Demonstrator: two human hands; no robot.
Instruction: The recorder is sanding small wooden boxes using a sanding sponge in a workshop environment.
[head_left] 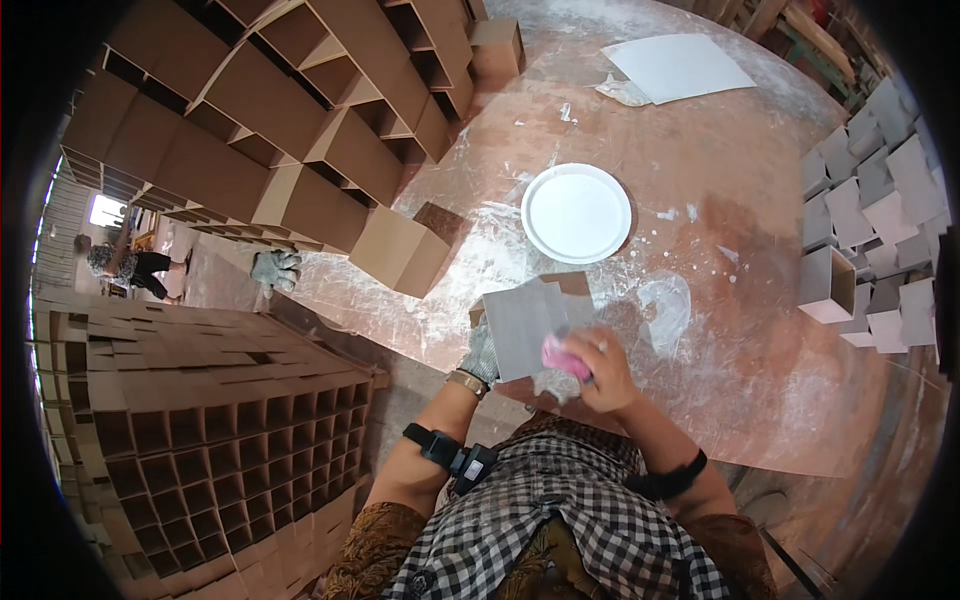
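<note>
My left hand (pixel 481 350), in a grey knit glove, is at the left side of a small cardboard box (pixel 522 325) with a grey face up. Its fingers are mostly hidden by the box, which they seem to grip. My bare right hand (pixel 608 372) is closed around a pink object (pixel 566 358) at the right edge of that grey face. Motion blurs the pink object, so its kind is unclear. Beyond the box, on the table, stands a round white tub (pixel 577 212) with white contents.
Brown open boxes (pixel 330 130) are stacked high on the table's left. Grey boxes (pixel 865 220) pile up at the right. A white sheet (pixel 680 68) lies at the far side. A grey glove (pixel 277 270) rests left; another box stack (pixel 235 440) stands below. A person (pixel 140 263) is in the distance.
</note>
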